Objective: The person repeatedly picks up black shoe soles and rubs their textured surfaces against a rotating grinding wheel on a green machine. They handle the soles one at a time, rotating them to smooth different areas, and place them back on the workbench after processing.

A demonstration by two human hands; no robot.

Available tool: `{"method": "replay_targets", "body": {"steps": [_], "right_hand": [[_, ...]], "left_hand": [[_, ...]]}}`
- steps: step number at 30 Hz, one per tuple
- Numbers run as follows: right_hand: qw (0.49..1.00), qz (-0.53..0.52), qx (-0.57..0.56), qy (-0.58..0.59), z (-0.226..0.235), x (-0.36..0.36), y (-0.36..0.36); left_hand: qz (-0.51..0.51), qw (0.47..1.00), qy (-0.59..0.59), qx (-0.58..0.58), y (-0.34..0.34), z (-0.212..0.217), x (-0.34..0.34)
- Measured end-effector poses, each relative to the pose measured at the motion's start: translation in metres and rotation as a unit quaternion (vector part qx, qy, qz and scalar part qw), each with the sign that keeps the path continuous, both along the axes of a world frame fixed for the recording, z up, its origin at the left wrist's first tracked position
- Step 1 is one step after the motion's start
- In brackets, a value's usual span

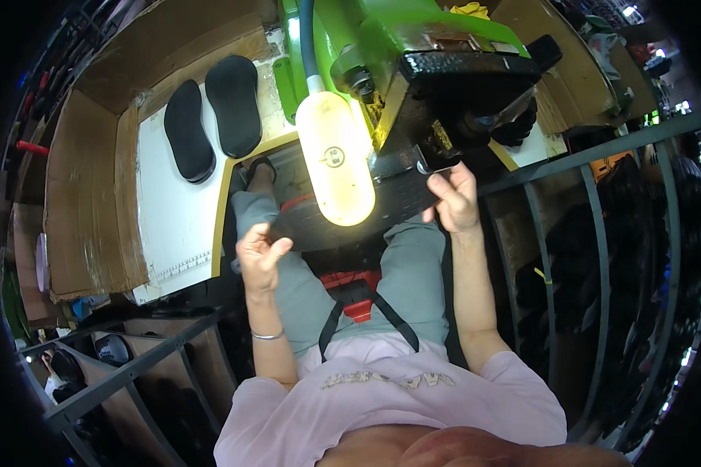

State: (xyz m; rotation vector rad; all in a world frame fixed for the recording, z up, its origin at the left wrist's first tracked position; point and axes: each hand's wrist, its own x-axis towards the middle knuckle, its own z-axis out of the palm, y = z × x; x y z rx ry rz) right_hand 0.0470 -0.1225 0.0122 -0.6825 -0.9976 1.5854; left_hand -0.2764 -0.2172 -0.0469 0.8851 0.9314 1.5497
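My right hand (453, 198) is raised under the black head of a green press machine (413, 47) and pinches the right end of a black textured sole (397, 198) that lies beneath the head. My left hand (261, 253) hovers by the sole's left end, fingers half curled and apart, with nothing visibly in it; a thin bangle sits on that wrist. A glowing yellowish lamp (335, 159) hangs in front of the sole and hides its middle. Two more black soles (187, 132) (234, 105) lie side by side on the white table top (171, 226) to the left.
Cardboard sheets (86, 210) wall the table's left and back sides. A grey metal railing (592, 226) runs along the right, with dark piles behind it. Metal shelving (132, 373) stands at the lower left. A red stool part (350, 284) shows between my knees.
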Motion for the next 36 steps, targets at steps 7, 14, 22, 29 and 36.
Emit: {"method": "replay_targets", "body": {"steps": [7, 14, 22, 29, 36], "right_hand": [[0.996, -0.03, 0.018, -0.085, -0.005, -0.051, -0.012], [0.975, -0.152, 0.111, -0.115, -0.001, -0.077, -0.018], [0.816, 0.046, 0.375, -0.438, 0.05, -0.067, -0.094], [0.854, 0.02, 0.288, -0.432, 0.08, -0.03, -0.12], [0.885, -0.056, 0.169, -0.429, 0.059, -0.002, -0.151]], "left_hand": [[-0.088, 0.972, 0.131, -0.175, -0.003, -0.071, -0.022], [-0.043, 0.949, 0.288, -0.122, 0.015, -0.115, 0.119], [-0.191, 0.955, 0.181, -0.137, 0.014, -0.114, 0.098], [-0.146, 0.985, 0.092, 0.011, 0.042, 0.024, 0.066], [0.045, 0.991, -0.027, 0.119, 0.061, 0.08, 0.06]]}}
